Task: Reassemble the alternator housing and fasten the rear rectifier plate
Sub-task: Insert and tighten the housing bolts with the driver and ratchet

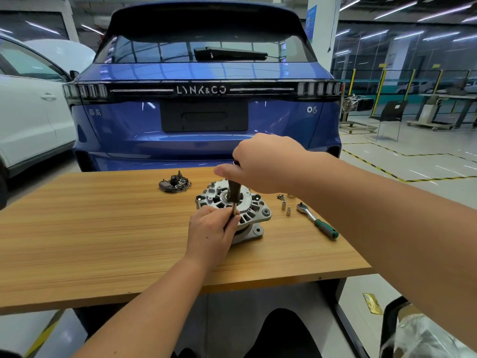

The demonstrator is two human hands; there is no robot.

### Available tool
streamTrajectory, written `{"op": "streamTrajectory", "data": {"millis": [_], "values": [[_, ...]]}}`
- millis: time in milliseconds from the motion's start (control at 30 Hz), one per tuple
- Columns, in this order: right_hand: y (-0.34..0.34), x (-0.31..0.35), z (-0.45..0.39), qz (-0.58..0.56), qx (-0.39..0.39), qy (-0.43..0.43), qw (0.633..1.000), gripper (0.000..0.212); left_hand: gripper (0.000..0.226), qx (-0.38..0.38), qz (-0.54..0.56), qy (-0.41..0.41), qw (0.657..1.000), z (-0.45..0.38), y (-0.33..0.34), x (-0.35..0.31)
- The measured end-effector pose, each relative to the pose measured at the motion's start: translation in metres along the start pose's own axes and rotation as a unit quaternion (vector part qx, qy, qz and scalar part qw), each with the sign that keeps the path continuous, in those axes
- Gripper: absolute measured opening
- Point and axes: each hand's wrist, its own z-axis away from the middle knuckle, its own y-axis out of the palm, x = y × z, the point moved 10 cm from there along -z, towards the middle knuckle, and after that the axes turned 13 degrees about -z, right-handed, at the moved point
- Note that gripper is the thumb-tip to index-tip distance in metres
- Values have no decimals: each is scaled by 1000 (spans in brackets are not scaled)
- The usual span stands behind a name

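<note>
Centrally on surface (pixel 103 228): alternator housing (pixel 254 210). Above housing, right hand (pixel 265 164) clenched round screwdriver (pixel 234 193) handle; at housing's near edge, left hand (pixel 211 228) pinching its shaft. Behind-left of housing: rectifier plate (pixel 175 182). Right of housing: sockets (pixel 284 205), ratchet (pixel 317 220).

Head camera looks forward and down, close over the table (pixel 103 228).
</note>
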Motion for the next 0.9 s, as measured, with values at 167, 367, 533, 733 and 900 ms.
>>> {"op": "streamTrajectory", "data": {"millis": [167,367,533,733,900], "values": [[1,16,11,-41,52,-82,994,37,38,-5,5,2,1000,1,-1,-1],[-1,28,13,9,100,-126,987,22,39,2,-1,5,1000,1,-1,-2],[-4,11,3,23,23,-15,999,51,36,36,4,-10,999,0,1,-2],[2,7,4,40,34,12,999,58,20,51,7,-10,999,0,1,-2],[-2,24,12,37,126,-96,987,34,18,53,12,-15,998,0,1,-2]]}}
